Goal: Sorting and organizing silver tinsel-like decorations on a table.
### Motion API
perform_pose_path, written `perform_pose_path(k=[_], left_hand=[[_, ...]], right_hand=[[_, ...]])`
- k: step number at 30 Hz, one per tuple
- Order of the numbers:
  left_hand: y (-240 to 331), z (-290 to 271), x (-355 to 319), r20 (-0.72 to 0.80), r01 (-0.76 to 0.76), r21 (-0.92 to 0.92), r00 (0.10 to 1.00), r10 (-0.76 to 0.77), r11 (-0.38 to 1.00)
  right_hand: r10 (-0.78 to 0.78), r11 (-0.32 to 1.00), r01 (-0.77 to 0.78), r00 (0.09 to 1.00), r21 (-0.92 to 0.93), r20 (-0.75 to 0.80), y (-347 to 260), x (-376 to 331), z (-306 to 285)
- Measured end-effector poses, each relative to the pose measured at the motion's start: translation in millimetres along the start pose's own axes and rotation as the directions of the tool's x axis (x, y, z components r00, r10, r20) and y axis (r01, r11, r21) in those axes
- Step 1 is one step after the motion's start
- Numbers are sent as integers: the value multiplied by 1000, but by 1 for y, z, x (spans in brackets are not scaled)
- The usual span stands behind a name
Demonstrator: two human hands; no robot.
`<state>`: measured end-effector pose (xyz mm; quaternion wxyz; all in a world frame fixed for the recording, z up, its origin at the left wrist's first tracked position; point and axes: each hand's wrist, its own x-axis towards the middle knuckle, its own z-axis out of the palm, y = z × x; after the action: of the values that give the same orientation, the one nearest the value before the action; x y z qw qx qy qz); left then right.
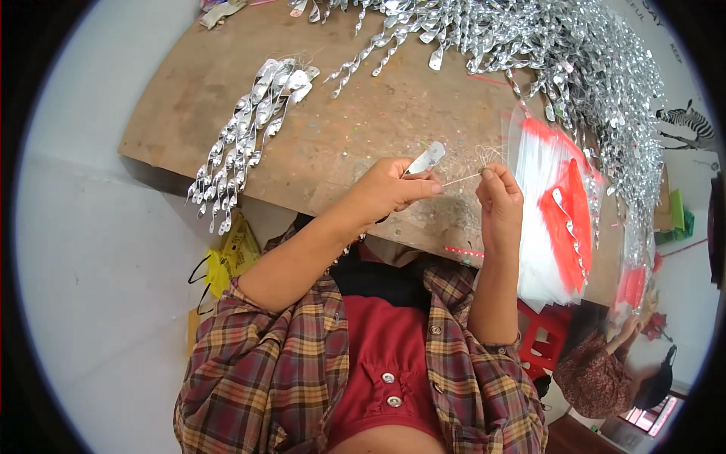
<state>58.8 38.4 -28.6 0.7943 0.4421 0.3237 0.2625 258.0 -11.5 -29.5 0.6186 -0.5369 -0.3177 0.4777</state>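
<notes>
My left hand is closed on a shiny silver spiral strip, its flat rounded end sticking out past the thumb. Part of a twisted silver strip shows below that wrist, over the table edge. A thin pale string runs taut from the left fingertips to my right hand, which pinches its other end. Beyond the right fingers lies a loose tangle of similar string. Both hands are just above the near edge of the brown table.
A bundle of silver spirals overhangs the table's left edge. A large heap of them covers the far right. Red-and-white plastic bags lie right of my hands. A yellow bag, a red stool and another person are beside the table.
</notes>
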Motion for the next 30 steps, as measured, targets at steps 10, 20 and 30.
perform_pose_path(k=[10, 20, 30], left_hand=[[10, 6, -8, -103, -56, 162, 992, 74, 985], [7, 3, 3, -55, -129, 228, 988, 145, 965], [10, 5, 13, 78, -222, 214, 975, 210, 951]], right_hand=[[-96, 919, 235, 913, -318, 397, -21, -20, 38], [-345, 403, 526, 845, -749, 408, -27, -16, 25], [-242, 859, 241, 969, -452, 57, -31, -5, 0]])
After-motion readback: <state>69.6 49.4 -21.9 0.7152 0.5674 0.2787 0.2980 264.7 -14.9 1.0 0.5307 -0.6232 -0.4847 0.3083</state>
